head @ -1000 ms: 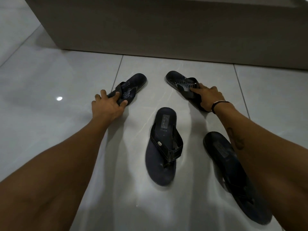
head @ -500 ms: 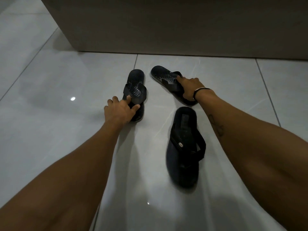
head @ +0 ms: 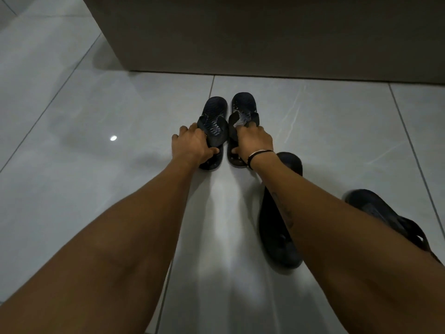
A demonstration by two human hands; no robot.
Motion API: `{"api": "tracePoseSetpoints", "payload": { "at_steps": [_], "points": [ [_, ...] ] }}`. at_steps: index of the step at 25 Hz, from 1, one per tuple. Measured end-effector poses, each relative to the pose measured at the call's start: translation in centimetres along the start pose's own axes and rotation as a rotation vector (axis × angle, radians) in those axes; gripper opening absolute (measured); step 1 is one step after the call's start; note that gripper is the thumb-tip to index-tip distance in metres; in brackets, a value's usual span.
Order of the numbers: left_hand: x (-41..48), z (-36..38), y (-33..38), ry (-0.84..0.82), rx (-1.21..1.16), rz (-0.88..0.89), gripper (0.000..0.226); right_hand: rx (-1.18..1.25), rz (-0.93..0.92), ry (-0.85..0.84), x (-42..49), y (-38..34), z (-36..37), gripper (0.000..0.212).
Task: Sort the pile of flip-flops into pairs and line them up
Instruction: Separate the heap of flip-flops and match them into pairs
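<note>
- Lying side by side on the tiled floor [head: 313, 131], the two patterned flip-flops, left one [head: 215, 109] and right one [head: 243, 104], have their long axes pointing away from the person.
- Left hand [head: 192, 145] is clamped on the left one's strap; right hand [head: 252, 141] presses the right one's strap, fingers curled at its edge.
- Two plain dark flip-flops, near one [head: 277, 227] and far-right one [head: 390, 218], lie unpaired under and beside the right forearm, so the right hand is nearer.

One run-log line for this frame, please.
stage: first pair aligning | left hand: on left patterned flip-flop | right hand: on right patterned flip-flop | pending: two plain flip-flops
</note>
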State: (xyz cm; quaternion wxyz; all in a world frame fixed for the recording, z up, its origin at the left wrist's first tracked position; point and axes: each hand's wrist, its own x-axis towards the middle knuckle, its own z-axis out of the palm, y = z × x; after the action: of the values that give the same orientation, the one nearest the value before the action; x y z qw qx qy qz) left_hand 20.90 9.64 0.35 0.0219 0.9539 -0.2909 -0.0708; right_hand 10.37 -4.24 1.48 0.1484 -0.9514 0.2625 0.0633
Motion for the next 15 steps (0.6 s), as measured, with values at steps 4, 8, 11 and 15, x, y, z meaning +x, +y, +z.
{"api": "tracePoseSetpoints", "payload": {
  "at_steps": [4,8,11,15],
  "points": [
    [-0.9,0.0,-0.5,-0.024,-0.076,-0.015,0.068,-0.129,-0.018,-0.014,-1.8,0.7,0.1,0.071],
    [-2.9,0.2,-1.2,-0.061,-0.132,-0.033,0.068,-0.084,-0.011,0.03,-4.3,0.6,1.0,0.068],
    [-5.0,0.6,-1.9,-0.022,-0.131,0.004,0.069,-0.013,-0.045,-0.007,-5.7,0.9,1.6,0.08],
    [-8.2,0.3,-1.4,-0.013,-0.113,0.062,0.068,0.036,-0.055,-0.1,-8.3,1.1,1.4,0.095]
  ]
}}
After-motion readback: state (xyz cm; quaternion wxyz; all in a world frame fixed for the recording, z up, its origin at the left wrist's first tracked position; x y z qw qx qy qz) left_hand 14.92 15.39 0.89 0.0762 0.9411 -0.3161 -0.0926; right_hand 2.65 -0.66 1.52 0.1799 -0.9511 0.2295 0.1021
